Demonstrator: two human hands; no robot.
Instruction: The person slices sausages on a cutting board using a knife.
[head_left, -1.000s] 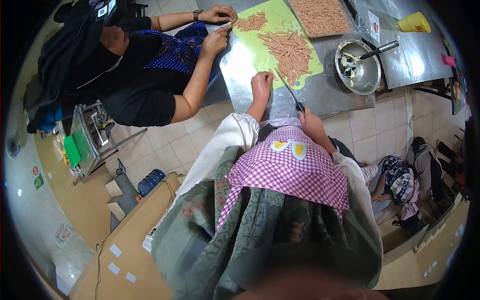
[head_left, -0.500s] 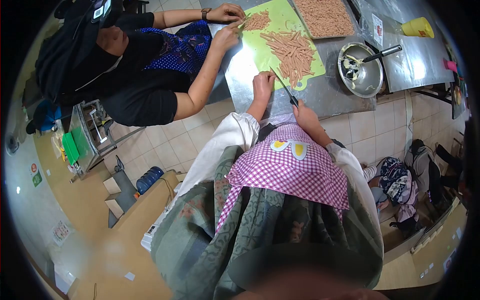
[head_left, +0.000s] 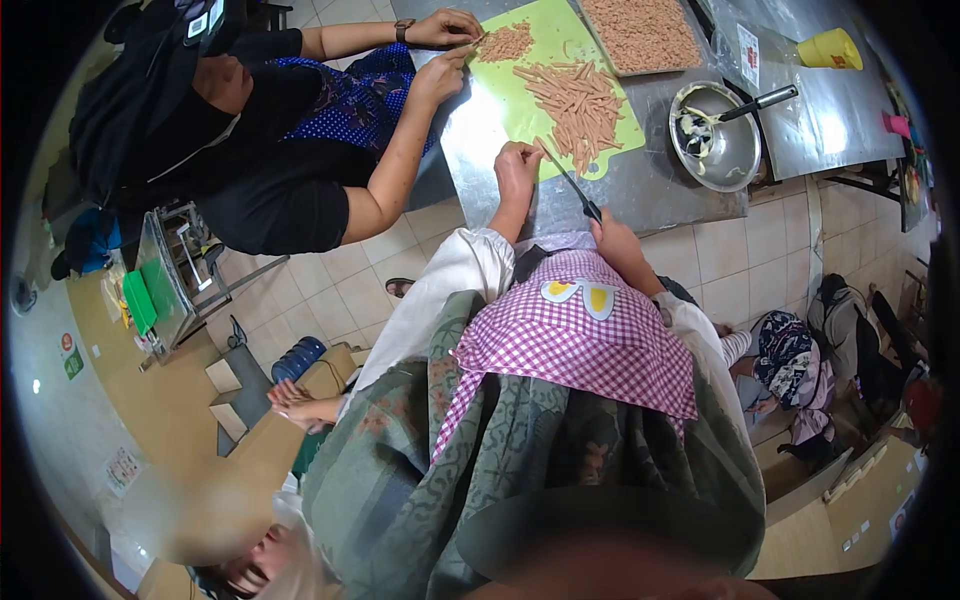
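Right grip [head_left: 613,239] wrapped round the knife [head_left: 581,194] by the table's [head_left: 690,196] near edge; left grip [head_left: 516,168] bunched at the board's [head_left: 516,112] near left corner, pinch unclear; strips [head_left: 578,112] there seem left to chop; bits [head_left: 640,35] look done, filling the tray [head_left: 657,72] beyond.

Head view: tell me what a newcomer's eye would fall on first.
Probably the bright green board at top centre, with its loose heap of light-brown strips. Just below, the right hand holds a black-handled knife. The pink checked apron also stands out in the middle of the view.
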